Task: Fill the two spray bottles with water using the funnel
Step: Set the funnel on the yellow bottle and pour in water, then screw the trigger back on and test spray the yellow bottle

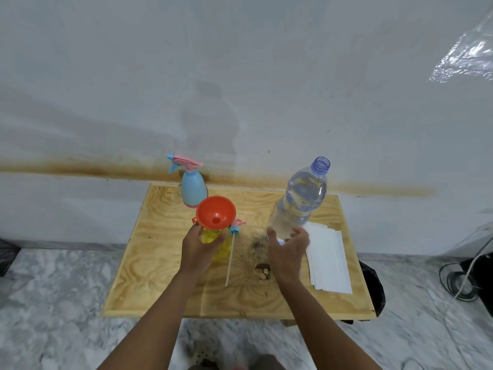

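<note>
Nearest the camera, two bare forearms reach forward over the near edge of the wooden surface (165,295). The left hand (198,249) has its grip closed around the yellow spray bottle (217,243), which stands upright near the middle of the surface with its top off. The orange funnel (216,214) sits in the bottle's neck, its mouth open upward and dry as far as can be seen. Just right of the yellow bottle lies its detached spray head (236,227), the long dip tube (230,259) running back toward the person.

The right hand (286,248) has its grip wide, fingers spread around the base of the clear water bottle (301,204) but not clearly closed on it; whether palm and plastic touch cannot be told. That bottle is uncapped, holds water, and leans away to the right. A stack of white paper sheets (329,260) lies beside it at the right edge.

Farther back, against the wall, the blue spray bottle (193,186) stands with its pink trigger head on.

The step in hand appears to be the first fill: funnel seated, receiver steadied, source being taken up. The next move calls for a firm close on the water bottle, a lift over the funnel, and a slow tilt, since the funnel's narrow outlet would likely back up under a fast pour.
</note>
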Demonstrator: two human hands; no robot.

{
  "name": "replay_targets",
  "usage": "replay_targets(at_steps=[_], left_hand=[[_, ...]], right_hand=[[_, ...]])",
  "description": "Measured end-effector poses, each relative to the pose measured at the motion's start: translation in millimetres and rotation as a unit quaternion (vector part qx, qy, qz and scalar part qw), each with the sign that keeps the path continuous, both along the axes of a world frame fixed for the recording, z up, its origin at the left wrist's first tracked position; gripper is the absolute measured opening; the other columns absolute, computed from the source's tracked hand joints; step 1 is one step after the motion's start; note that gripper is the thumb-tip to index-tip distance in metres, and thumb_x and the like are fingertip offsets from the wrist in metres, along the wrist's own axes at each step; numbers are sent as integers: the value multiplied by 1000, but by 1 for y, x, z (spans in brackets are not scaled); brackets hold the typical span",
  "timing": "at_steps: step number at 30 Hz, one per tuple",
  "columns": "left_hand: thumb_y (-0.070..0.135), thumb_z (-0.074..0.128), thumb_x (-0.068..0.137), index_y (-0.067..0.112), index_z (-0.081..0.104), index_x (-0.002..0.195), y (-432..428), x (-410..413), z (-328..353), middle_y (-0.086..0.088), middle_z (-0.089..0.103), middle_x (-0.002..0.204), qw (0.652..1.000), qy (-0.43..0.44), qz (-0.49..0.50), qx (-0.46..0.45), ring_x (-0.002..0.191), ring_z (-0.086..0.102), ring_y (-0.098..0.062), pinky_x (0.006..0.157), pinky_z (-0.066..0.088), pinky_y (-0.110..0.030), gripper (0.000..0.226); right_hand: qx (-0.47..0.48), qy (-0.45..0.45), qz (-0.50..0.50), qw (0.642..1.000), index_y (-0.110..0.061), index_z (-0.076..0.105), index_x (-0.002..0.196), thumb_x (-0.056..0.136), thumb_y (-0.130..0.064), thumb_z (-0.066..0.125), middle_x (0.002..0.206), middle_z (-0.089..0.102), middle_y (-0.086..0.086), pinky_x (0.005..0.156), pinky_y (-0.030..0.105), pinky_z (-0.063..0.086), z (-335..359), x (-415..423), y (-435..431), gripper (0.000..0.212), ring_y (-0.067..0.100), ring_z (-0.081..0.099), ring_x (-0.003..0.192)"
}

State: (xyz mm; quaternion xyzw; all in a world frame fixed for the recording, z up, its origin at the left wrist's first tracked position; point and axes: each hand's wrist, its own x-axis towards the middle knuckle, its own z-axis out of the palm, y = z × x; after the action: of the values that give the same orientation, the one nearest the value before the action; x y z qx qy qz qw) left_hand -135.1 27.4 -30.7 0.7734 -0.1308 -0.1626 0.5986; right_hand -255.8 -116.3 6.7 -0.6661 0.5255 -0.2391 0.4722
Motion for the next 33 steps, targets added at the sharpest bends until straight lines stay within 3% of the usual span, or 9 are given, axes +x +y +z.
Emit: replay_targets(at_steps=[3, 8, 11, 15, 19, 24, 26, 30, 33], left_hand=[[34, 84, 78, 20, 66, 115, -1, 2, -3, 8, 69, 107, 999, -23, 7, 26, 100, 57, 3, 78, 43, -15, 44], [32, 86, 76, 11, 62, 120, -1, 5, -6, 5, 65, 103, 995, -78, 13, 66, 93, 60, -12, 72, 41, -10, 54], [32, 86, 76, 10, 61, 123, 0, 6, -5, 5, 63, 104, 994, -75, 6, 74, 96, 59, -12, 71, 40, -9, 58], [34, 85, 76, 13, 60, 122, 0, 7, -5, 7, 60, 107, 995, -58, 2, 85, 98, 56, -11, 71, 37, -6, 57], [36, 84, 77, 15, 58, 124, 0, 7, -4, 10, 57, 108, 995, -47, 0, 87, 99, 54, -8, 70, 35, -6, 57], [31, 84, 78, 18, 58, 123, 0, 5, -1, 12, 55, 107, 996, -44, 0, 79, 98, 51, -5, 68, 34, -4, 54], [30, 85, 77, 20, 59, 118, 1, 6, -1, 12, 57, 105, 996, -52, -5, 72, 95, 53, -5, 70, 35, -3, 50], [30, 87, 73, 28, 57, 109, 2, 8, -5, 10, 61, 103, 997, -58, -10, 56, 91, 57, -5, 72, 43, -11, 47], [32, 89, 71, 19, 61, 111, 2, 11, -12, 4, 66, 107, 997, -58, -9, 51, 97, 60, -12, 76, 50, -21, 51]], right_hand=[[46, -12, 148, 988, -25, 54, 112, 92, -48, 62, 104, 62, -4, 79, 28, 51, 12, 16, 19, 31, 12, 61, 92], [53, 11, 249, 967, -22, 61, 118, 86, -63, 59, 100, 68, -3, 84, 36, 55, 34, 52, 24, 52, 15, 66, 93], [24, 12, 250, 968, -6, 70, 87, 91, -37, 65, 78, 72, 9, 75, 46, 60, 39, 63, 25, 32, 25, 71, 71], [-28, -2, 207, 978, -7, 49, 50, 85, -14, 60, 50, 56, 9, 64, 49, 58, 34, 66, 20, 38, 39, 66, 65], [-47, 14, 204, 978, 8, 55, 61, 85, -14, 59, 63, 61, 26, 63, 47, 54, 30, 64, 18, 33, 43, 64, 68], [-52, 5, 206, 977, 8, 57, 64, 87, -15, 58, 64, 61, 26, 62, 47, 54, 31, 61, 15, 34, 38, 60, 59], [-47, -4, 204, 978, 2, 59, 66, 89, -19, 58, 62, 59, 22, 61, 46, 54, 34, 57, 14, 31, 25, 57, 57], [-33, -38, 181, 982, -20, 64, 108, 96, -22, 57, 79, 65, 1, 58, 30, 54, 48, 36, 6, 13, 13, 63, 69], [-47, -26, 140, 989, -21, 59, 95, 94, -15, 58, 73, 55, -3, 57, 26, 44, 42, 13, -8, 6, 12, 53, 67]])
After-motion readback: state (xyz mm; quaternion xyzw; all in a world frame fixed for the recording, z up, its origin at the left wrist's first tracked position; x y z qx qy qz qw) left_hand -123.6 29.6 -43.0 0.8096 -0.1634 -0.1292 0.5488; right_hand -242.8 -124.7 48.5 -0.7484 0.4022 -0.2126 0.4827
